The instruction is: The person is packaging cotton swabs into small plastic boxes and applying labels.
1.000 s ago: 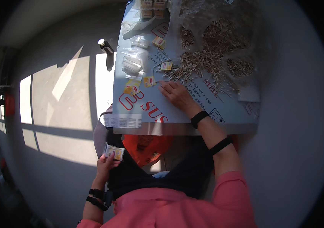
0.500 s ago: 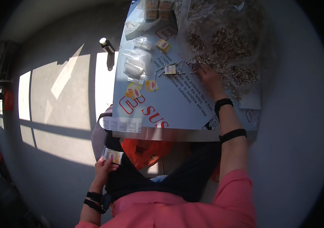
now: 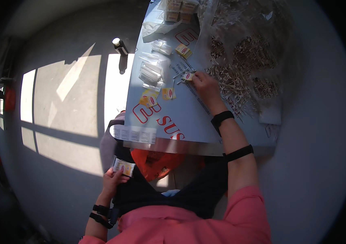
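Observation:
Low over my lap, my left hand (image 3: 112, 181) pinches a small clear packet of cotton swabs (image 3: 123, 166) with a yellow-and-white card in it. My right hand (image 3: 206, 87) is over the table, its fingers bunched at the right edge of a small yellow-and-white card (image 3: 187, 76). What lies between those fingertips is hidden. A few loose cotton swabs lie around that card. Right of the hand spreads a heap of cotton swabs (image 3: 232, 83), spilling from a large clear plastic bag (image 3: 217, 24).
Clear plastic sleeves (image 3: 150, 72) lie along the table's left side, near yellow cards (image 3: 148, 98) and a yellow stack (image 3: 183, 51). Filled packs (image 3: 173, 16) stand at the far end. A label strip (image 3: 136, 133) overhangs the near edge. A red bag (image 3: 152, 164) hangs below; a dark bottle (image 3: 120, 46) stands left.
My right hand has moved left from the swab heap to the small card. My left hand keeps its packet at nearly the same place. The view has shifted slightly.

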The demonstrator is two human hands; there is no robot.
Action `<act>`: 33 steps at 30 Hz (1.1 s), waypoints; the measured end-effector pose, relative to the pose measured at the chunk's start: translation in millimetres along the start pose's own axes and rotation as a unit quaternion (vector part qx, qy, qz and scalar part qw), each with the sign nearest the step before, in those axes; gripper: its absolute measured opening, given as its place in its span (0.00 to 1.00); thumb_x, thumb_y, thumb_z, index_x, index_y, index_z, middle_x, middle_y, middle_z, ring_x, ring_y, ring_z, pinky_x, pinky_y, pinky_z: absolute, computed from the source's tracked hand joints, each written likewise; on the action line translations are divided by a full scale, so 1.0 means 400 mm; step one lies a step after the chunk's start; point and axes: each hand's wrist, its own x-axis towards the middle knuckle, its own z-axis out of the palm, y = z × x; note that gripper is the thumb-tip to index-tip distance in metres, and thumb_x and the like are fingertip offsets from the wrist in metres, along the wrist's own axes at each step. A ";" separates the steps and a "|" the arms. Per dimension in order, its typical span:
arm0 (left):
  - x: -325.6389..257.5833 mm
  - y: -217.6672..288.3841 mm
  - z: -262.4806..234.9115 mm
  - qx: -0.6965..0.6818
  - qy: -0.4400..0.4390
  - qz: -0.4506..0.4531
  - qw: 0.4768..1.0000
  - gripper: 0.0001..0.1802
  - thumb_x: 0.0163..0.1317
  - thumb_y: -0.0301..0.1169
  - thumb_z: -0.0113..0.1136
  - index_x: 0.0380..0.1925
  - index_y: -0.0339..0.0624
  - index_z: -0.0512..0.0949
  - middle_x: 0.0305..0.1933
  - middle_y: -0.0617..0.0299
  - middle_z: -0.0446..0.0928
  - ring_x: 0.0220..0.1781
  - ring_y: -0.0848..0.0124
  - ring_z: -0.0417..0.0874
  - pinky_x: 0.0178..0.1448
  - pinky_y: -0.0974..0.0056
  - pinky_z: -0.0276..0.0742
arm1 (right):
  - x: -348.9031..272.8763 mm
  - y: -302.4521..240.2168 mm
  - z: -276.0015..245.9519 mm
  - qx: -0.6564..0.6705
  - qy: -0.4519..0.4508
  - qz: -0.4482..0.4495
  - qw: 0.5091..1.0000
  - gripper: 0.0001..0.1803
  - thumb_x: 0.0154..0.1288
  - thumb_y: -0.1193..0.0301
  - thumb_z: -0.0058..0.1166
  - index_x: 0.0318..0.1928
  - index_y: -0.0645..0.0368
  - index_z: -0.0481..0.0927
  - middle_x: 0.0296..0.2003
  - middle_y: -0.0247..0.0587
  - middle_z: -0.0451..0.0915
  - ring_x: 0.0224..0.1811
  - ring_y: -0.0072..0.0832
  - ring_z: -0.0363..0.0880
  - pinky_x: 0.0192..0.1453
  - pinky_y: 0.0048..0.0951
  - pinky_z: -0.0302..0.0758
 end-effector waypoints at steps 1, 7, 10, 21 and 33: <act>0.000 0.003 0.001 0.005 -0.001 -0.003 1.000 0.15 0.65 0.34 0.56 0.47 0.37 0.72 0.36 0.57 0.81 0.28 0.75 0.84 0.30 0.77 0.79 | -0.001 -0.004 -0.004 0.023 0.042 0.005 0.999 0.07 0.53 0.76 0.55 0.35 0.57 0.76 0.37 0.38 0.76 0.38 0.35 0.79 0.39 0.34 0.77; 0.000 0.002 -0.022 0.000 -0.004 -0.010 1.000 0.15 0.65 0.32 0.56 0.46 0.33 0.72 0.36 0.53 0.81 0.31 0.71 0.85 0.32 0.75 0.81 | 0.075 -0.083 -0.034 0.115 0.096 0.043 0.988 0.08 0.57 0.76 0.55 0.39 0.57 0.78 0.36 0.41 0.78 0.38 0.36 0.79 0.39 0.34 0.78; 0.002 -0.004 -0.011 -0.004 -0.012 0.009 1.000 0.14 0.65 0.32 0.56 0.46 0.33 0.72 0.37 0.53 0.81 0.30 0.71 0.85 0.32 0.75 0.81 | 0.091 -0.089 -0.003 0.150 0.111 0.075 0.980 0.13 0.57 0.77 0.55 0.44 0.57 0.77 0.39 0.42 0.78 0.39 0.38 0.79 0.41 0.34 0.78; 0.003 -0.008 -0.006 0.003 -0.003 0.005 1.000 0.13 0.66 0.33 0.55 0.46 0.37 0.73 0.37 0.56 0.81 0.28 0.74 0.84 0.30 0.76 0.79 | -0.072 0.025 0.044 0.010 -0.145 0.062 0.987 0.15 0.58 0.76 0.51 0.47 0.59 0.73 0.49 0.43 0.73 0.45 0.37 0.78 0.40 0.34 0.79; 0.000 0.011 0.011 0.031 -0.001 -0.006 1.000 0.15 0.66 0.34 0.54 0.48 0.37 0.71 0.38 0.56 0.81 0.29 0.74 0.84 0.31 0.76 0.79 | 0.058 -0.213 0.035 0.133 0.023 0.264 0.955 0.15 0.57 0.66 0.57 0.41 0.61 0.74 0.44 0.48 0.71 0.40 0.42 0.78 0.41 0.40 0.78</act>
